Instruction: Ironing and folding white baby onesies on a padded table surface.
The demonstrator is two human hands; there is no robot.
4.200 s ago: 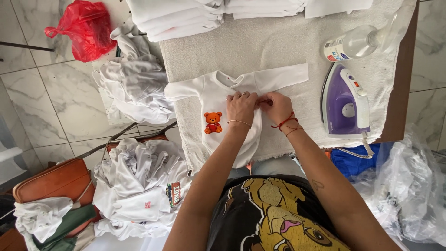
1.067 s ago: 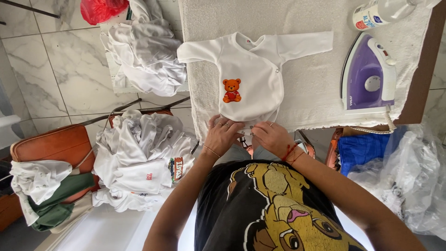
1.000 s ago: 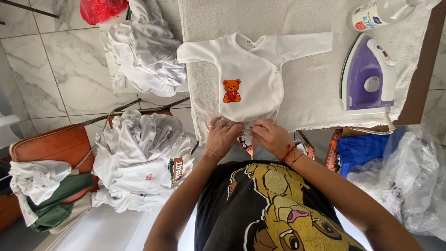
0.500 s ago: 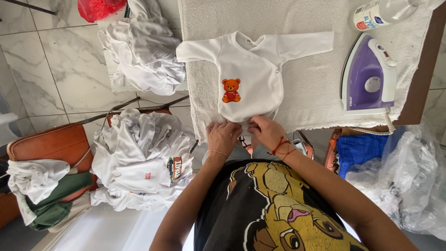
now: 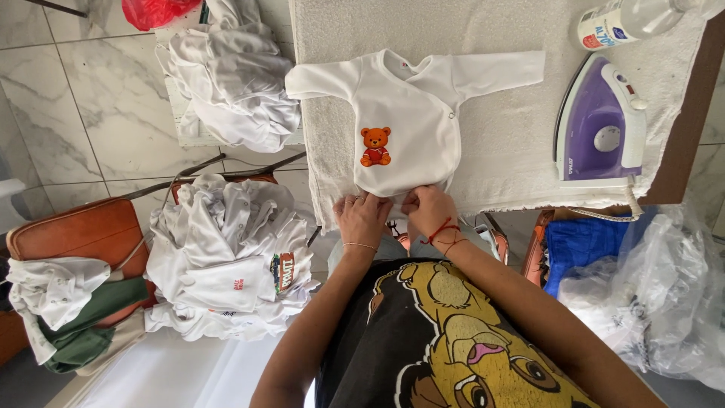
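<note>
A small white long-sleeved baby shirt [image 5: 411,113] with an orange teddy bear print lies flat on the towel-covered ironing surface [image 5: 506,151], sleeves spread to both sides. My left hand [image 5: 362,215] and my right hand [image 5: 427,208] sit side by side at the shirt's bottom hem, at the near edge of the surface. The fingers of both hands pinch the hem fabric. A red string bracelet circles my right wrist.
A purple and white iron [image 5: 600,125] rests on the towel to the right, with a spray bottle [image 5: 627,19] behind it. A pile of white garments [image 5: 226,257] lies on a chair at left, another pile [image 5: 234,75] further back. Plastic bags [image 5: 664,295] are at right.
The shirt went from being handled at its chest to lying spread flat. Both hands moved down to its bottom hem and in the last second drew closer together there.
</note>
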